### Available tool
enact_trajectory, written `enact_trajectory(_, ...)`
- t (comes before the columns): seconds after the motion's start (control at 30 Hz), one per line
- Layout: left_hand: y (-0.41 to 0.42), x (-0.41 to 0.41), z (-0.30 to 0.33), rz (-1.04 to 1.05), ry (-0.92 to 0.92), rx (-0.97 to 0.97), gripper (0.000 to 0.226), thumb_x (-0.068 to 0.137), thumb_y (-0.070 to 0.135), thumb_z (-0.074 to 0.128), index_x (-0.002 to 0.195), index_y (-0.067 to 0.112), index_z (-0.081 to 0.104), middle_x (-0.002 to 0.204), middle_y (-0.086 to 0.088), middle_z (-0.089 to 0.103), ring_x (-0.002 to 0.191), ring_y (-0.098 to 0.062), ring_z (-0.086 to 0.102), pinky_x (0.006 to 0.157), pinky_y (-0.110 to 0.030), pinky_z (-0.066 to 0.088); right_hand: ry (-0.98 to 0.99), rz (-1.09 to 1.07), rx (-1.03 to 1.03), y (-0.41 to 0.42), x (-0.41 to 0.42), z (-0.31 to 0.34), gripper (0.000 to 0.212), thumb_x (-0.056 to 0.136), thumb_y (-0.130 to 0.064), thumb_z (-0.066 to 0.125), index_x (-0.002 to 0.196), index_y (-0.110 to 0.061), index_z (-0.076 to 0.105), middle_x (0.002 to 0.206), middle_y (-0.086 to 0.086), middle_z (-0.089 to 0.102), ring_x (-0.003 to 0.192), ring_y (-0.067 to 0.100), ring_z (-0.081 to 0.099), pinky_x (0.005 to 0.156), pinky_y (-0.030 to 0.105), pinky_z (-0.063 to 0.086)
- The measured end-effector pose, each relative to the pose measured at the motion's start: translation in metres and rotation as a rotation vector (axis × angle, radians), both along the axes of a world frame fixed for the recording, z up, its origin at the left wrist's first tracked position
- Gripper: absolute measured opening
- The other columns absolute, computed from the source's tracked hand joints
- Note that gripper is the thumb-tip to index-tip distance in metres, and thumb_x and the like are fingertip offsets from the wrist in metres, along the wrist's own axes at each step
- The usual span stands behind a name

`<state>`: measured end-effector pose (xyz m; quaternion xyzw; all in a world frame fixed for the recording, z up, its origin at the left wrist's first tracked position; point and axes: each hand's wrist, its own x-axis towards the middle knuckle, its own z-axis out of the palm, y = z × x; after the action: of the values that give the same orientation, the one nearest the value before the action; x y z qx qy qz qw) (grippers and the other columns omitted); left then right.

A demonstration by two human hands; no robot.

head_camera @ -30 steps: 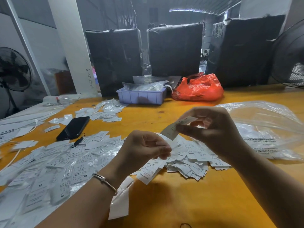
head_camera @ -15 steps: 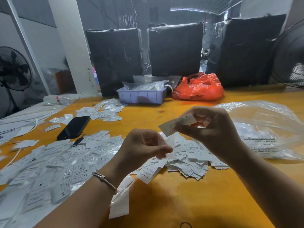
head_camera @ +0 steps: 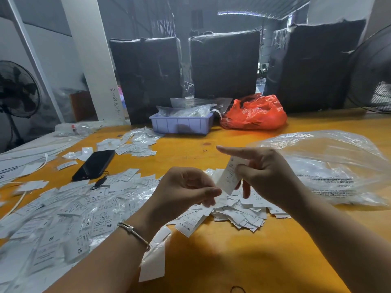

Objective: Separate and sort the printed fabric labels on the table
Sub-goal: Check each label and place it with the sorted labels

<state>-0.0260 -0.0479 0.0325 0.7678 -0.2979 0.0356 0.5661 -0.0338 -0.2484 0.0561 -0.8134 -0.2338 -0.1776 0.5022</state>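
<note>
1. A person is sitting at a yellow table (head_camera: 243, 261), sorting small white printed fabric labels, seen from a camera worn on the head and looking down at both hands.
2. The right hand (head_camera: 266, 176) is pinching a single label (head_camera: 229, 176) between thumb and middle fingers, with the index finger (head_camera: 234, 150) now stretched out straight. Half a second ago that finger was curled over the label's top and the label was lying nearly flat; it is now hanging almost upright.
3. The left hand (head_camera: 186, 187) is curling its fingers around a small bunch of labels (head_camera: 190, 224), which is trailing out below the fist, as it was a second ago.
4. Judging by this, one label is being peeled free of the bunch and turned so that its size can be read; placing it looks like the next step.
5. A loose heap of unsorted labels (head_camera: 239, 212) is lying on the table just beyond the hands.
6. To the left, a spread of labels (head_camera: 69, 216), some marked XS and M, is covering the table beside a black phone (head_camera: 94, 164).
7. A clear plastic bag (head_camera: 330, 166) is sitting to the right; a lilac tray (head_camera: 182, 124) and a red plastic bag (head_camera: 256, 114) are sitting further back.
</note>
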Motion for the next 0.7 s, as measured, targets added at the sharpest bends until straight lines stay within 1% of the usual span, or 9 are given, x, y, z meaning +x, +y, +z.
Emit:
enact_trajectory(0.07,0.0009,0.0001,0.0012,0.0,0.009,-0.016,0.024,0.075,0.021,0.075,0.078,-0.002,0.07,0.066,-0.01,0.071,0.059,-0.019,0.064,0.056,-0.025,0.051,0.044,0.049,-0.002,-0.0008,0.001,0.0002,0.05,0.089,0.002,0.05,0.116,-0.036,0.068,0.069,-0.001,0.07,0.039,0.02,0.055,0.04,0.025,0.047)
enact_trajectory(0.17,0.0019,-0.0006,0.0019,0.01,0.003,-0.021,0.024,0.077,0.022,0.072,0.081,-0.001,0.069,0.066,-0.009,0.07,0.061,-0.018,0.065,0.056,-0.023,0.052,0.158,0.139,0.056,-0.0018,0.0033,0.0016,0.041,0.087,0.007,0.05,0.091,-0.023,0.077,0.066,0.015,0.069,0.039,0.015,0.052,0.037,0.018,0.039)
enact_trajectory(0.23,0.0023,-0.001,0.0017,0.016,-0.003,-0.017,0.022,0.077,0.021,0.072,0.082,-0.001,0.07,0.068,-0.009,0.071,0.061,-0.018,0.066,0.057,-0.023,0.052,0.239,0.198,0.062,-0.0023,0.0053,0.0003,0.034,0.086,0.006,0.053,0.082,-0.018,0.078,0.068,0.018,0.069,0.042,0.015,0.052,0.037,0.017,0.035)
enact_trajectory(0.3,0.0017,-0.001,0.0014,0.011,-0.001,-0.026,0.02,0.076,0.018,0.073,0.081,-0.001,0.071,0.068,-0.012,0.07,0.061,-0.02,0.065,0.057,-0.028,0.052,0.271,0.259,0.058,-0.0019,0.0054,-0.0011,0.014,0.085,-0.005,0.064,0.086,-0.011,0.077,0.071,0.017,0.07,0.047,0.016,0.055,0.04,0.018,0.036)
enact_trajectory(0.33,0.0012,-0.0009,0.0012,0.008,0.001,-0.03,0.02,0.075,0.018,0.074,0.081,0.0,0.071,0.068,-0.013,0.07,0.061,-0.021,0.065,0.057,-0.03,0.051,0.257,0.273,0.047,-0.0019,0.0054,-0.0022,0.01,0.082,-0.016,0.07,0.087,-0.009,0.076,0.071,0.015,0.071,0.048,0.016,0.056,0.04,0.017,0.037)
enact_trajectory(0.4,0.0007,-0.0007,0.001,0.008,0.0,-0.028,0.021,0.074,0.02,0.075,0.081,0.001,0.072,0.069,-0.015,0.071,0.061,-0.022,0.065,0.057,-0.031,0.051,0.199,0.254,0.023,-0.0007,0.0056,-0.0042,0.023,0.074,-0.027,0.074,0.083,-0.005,0.075,0.067,0.014,0.07,0.047,0.015,0.057,0.041,0.016,0.04)
enact_trajectory(0.57,0.0014,-0.0001,0.0019,0.054,-0.088,0.038,0.025,0.073,0.027,0.077,0.087,0.007,0.075,0.078,-0.003,0.073,0.071,-0.013,0.067,0.059,-0.018,0.05,0.125,0.234,0.022,0.0012,0.0069,-0.007,0.008,0.079,-0.009,0.073,0.077,0.0,0.073,0.063,0.013,0.069,0.046,0.019,0.058,0.045,0.024,0.048)
enact_trajectory(0.63,0.0022,0.0006,0.0024,0.079,-0.085,0.01,0.027,0.074,0.029,0.075,0.09,0.008,0.076,0.078,-0.003,0.075,0.072,-0.016,0.07,0.059,-0.019,0.051,0.11,0.207,0.019,0.0001,0.0078,-0.0075,0.007,0.079,-0.007,0.073,0.077,0.0,0.074,0.063,0.014,0.069,0.046,0.022,0.058,0.045,0.024,0.048)
enact_trajectory(0.7,0.0019,0.0009,0.0022,0.091,-0.086,-0.003,0.025,0.077,0.027,0.071,0.09,0.006,0.076,0.076,-0.004,0.076,0.069,-0.018,0.072,0.057,-0.021,0.052,0.096,0.199,0.029,-0.0001,0.0069,-0.0061,0.008,0.079,-0.006,0.073,0.077,0.001,0.074,0.064,0.015,0.069,0.045,0.022,0.058,0.043,0.02,0.044)
